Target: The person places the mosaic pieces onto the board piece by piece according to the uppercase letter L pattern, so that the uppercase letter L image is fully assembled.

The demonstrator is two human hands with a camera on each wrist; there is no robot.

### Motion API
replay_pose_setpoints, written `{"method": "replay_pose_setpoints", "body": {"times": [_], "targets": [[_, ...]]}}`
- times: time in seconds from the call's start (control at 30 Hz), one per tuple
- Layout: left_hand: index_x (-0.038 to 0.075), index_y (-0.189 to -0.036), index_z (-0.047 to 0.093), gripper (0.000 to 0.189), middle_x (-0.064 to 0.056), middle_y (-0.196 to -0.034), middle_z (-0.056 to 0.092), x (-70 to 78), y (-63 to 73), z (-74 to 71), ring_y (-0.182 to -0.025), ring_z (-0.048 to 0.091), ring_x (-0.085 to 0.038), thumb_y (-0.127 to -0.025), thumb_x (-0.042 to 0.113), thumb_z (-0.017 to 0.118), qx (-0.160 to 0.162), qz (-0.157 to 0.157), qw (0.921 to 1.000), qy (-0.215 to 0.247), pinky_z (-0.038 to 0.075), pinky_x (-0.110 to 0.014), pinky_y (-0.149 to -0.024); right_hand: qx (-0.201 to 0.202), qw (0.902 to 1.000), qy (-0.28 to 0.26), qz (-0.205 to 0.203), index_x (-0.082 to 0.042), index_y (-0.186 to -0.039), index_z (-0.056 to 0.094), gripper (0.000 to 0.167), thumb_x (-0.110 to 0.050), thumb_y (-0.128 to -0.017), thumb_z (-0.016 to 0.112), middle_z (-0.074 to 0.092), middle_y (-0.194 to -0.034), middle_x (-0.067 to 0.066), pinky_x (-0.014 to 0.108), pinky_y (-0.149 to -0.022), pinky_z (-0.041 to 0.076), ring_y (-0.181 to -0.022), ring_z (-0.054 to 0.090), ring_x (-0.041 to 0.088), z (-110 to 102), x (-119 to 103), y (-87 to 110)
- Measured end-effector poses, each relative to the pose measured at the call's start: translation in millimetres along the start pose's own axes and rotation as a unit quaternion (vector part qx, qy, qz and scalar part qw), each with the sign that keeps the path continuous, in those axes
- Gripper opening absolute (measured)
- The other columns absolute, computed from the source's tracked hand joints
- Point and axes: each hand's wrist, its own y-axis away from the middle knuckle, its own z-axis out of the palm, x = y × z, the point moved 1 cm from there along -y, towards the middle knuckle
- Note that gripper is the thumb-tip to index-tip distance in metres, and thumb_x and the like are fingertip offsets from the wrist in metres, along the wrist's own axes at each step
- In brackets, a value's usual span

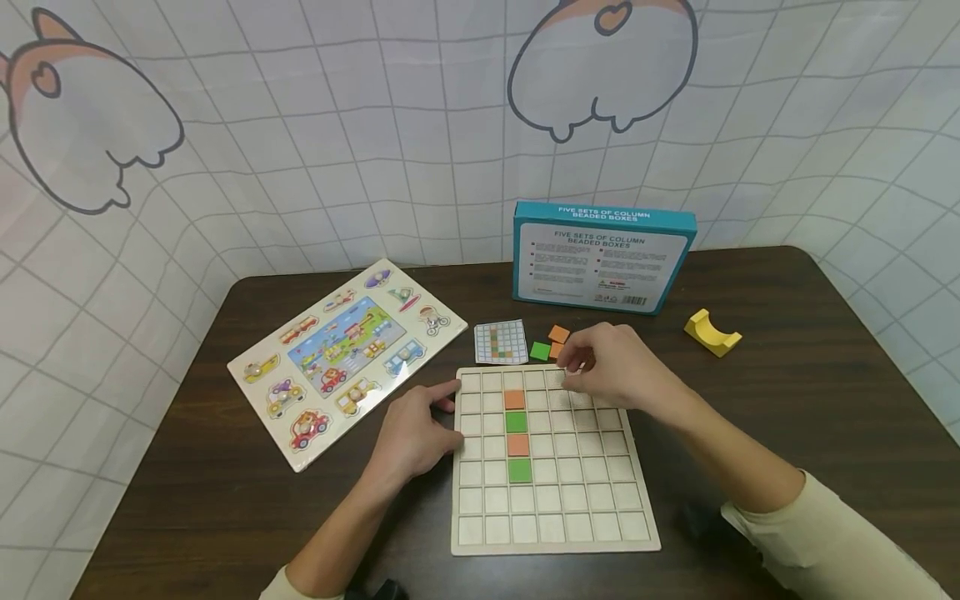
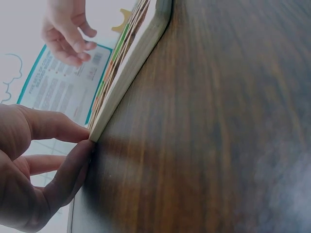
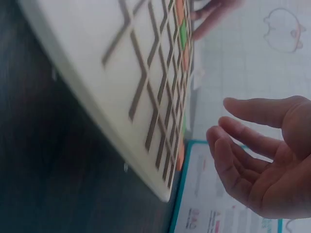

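A wooden grid board (image 1: 551,533) lies on the table, with a column of orange tiles (image 1: 513,400) and green tiles (image 1: 520,471) set in its squares. My left hand (image 1: 411,437) touches the board's left side, thumb and forefinger spaced along the edge. Over the board's upper right part, my right hand (image 1: 618,367) hovers with loosely bent fingers. A gap shows between its thumb and fingers (image 3: 231,155), with nothing in it. Just beyond the board are a loose green tile (image 1: 540,351) and loose orange tiles (image 1: 558,333), partly covered by the right hand.
A small printed pattern card (image 1: 501,342) lies behind the board. To the left is a picture puzzle board (image 1: 348,358) with vehicles. A teal-edged box (image 1: 603,258) stands at the back. At the right lies a yellow curved block (image 1: 712,333). A patterned sheet (image 1: 360,125) hangs behind the table.
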Motion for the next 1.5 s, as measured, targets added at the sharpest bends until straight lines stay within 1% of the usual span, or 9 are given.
{"method": "replay_pose_setpoints", "body": {"times": [0.2, 0.3, 0.4, 0.67, 0.83, 0.97, 1.03, 1.27, 1.5], "targets": [[0.012, -0.140, 0.068, 0.076, -0.001, -0.099, 0.068, 0.5, 0.5, -0.3, -0.075, 0.053, -0.019, -0.066, -0.001, 0.081, -0.002, -0.004, 1.0000, -0.001, 0.042, -0.029, -0.058, 0.012, 0.9999, -0.001, 0.009, -0.008, -0.099, 0.078, 0.014, -0.011, -0.086, 0.082, 0.074, -0.088, 0.001, 0.038, -0.079, 0.053, -0.085, 0.065, 0.018, -6, 11, -10.6], [0.012, -0.140, 0.068, 0.076, -0.001, -0.098, 0.067, 0.8, 0.8, -0.3, -0.085, 0.054, -0.021, -0.066, -0.001, 0.081, -0.002, -0.002, 1.0000, -0.005, 0.042, -0.029, -0.063, 0.018, 0.9998, 0.002, 0.012, -0.008, -0.098, 0.078, 0.014, -0.010, -0.085, 0.082, 0.073, -0.089, 0.002, 0.039, -0.079, 0.052, -0.085, 0.065, 0.019, -7, 14, -16.9], [0.012, -0.139, 0.068, 0.076, -0.001, -0.097, 0.067, 1.1, 0.8, -0.4, -0.091, 0.054, -0.022, -0.066, -0.001, 0.081, -0.002, -0.001, 1.0000, -0.008, 0.042, -0.030, -0.067, 0.025, 0.9996, 0.003, 0.013, -0.008, -0.098, 0.078, 0.014, -0.010, -0.085, 0.082, 0.073, -0.090, 0.004, 0.040, -0.080, 0.052, -0.087, 0.065, 0.020, -6, 19, -24.3], [0.012, -0.140, 0.068, 0.076, 0.000, -0.097, 0.068, -0.3, -0.1, -0.3, -0.090, 0.055, -0.022, -0.066, -0.001, 0.080, -0.003, -0.002, 1.0000, -0.006, 0.042, -0.029, -0.064, 0.024, 0.9995, -0.005, 0.020, -0.006, -0.103, 0.078, 0.020, -0.007, -0.083, 0.081, 0.071, -0.091, 0.005, 0.039, -0.081, 0.051, -0.090, 0.062, 0.022, 2, 27, -42.1], [0.012, -0.140, 0.068, 0.076, -0.001, -0.098, 0.067, -0.8, 0.0, 0.0, -0.087, 0.054, -0.021, -0.066, -0.001, 0.080, -0.007, -0.002, 1.0000, -0.001, 0.042, -0.030, -0.062, 0.013, 0.9998, -0.002, 0.018, -0.007, -0.109, 0.079, 0.027, -0.008, -0.082, 0.082, 0.070, -0.092, 0.006, 0.036, -0.076, 0.049, -0.090, 0.060, 0.023, 7, 30, -47.4], [0.012, -0.140, 0.068, 0.076, -0.001, -0.098, 0.067, -1.0, -0.4, 0.0, -0.087, 0.053, -0.021, -0.067, -0.001, 0.080, -0.006, -0.001, 1.0000, -0.001, 0.042, -0.030, -0.063, 0.006, 0.9999, 0.002, 0.015, -0.008, -0.112, 0.080, 0.029, -0.008, -0.083, 0.080, 0.069, -0.092, 0.006, 0.035, -0.074, 0.048, -0.089, 0.058, 0.024, 8, 31, -49.9], [0.012, -0.140, 0.068, 0.075, 0.000, -0.098, 0.067, -1.2, -0.7, 0.1, -0.089, 0.053, -0.021, -0.067, -0.001, 0.080, -0.005, 0.000, 1.0000, -0.002, 0.042, -0.030, -0.064, 0.005, 0.9999, 0.001, 0.013, -0.008, -0.112, 0.080, 0.028, -0.008, -0.083, 0.079, 0.070, -0.092, 0.007, 0.036, -0.074, 0.048, -0.089, 0.058, 0.024, 8, 31, -50.7], [0.011, -0.140, 0.068, 0.075, -0.001, -0.098, 0.067, -1.4, -0.3, -0.1, -0.081, 0.053, -0.020, -0.066, -0.001, 0.080, -0.006, 0.001, 1.0000, 0.001, 0.042, -0.030, -0.062, -0.002, 1.0000, 0.001, 0.008, -0.008, -0.107, 0.082, 0.024, -0.009, -0.083, 0.078, 0.074, -0.093, 0.007, 0.041, -0.078, 0.053, -0.094, 0.064, 0.026, 9, 31, -54.2], [0.012, -0.139, 0.068, 0.076, 0.000, -0.097, 0.068, -1.1, -0.6, -0.6, -0.086, 0.054, -0.021, -0.065, -0.001, 0.079, -0.004, 0.005, 1.0000, -0.003, 0.042, -0.030, -0.063, -0.008, 0.9999, 0.014, 0.004, -0.007, -0.106, 0.082, 0.021, -0.010, -0.086, 0.079, 0.076, -0.094, 0.008, 0.042, -0.081, 0.052, -0.094, 0.065, 0.026, 8, 30, -58.4]]}}
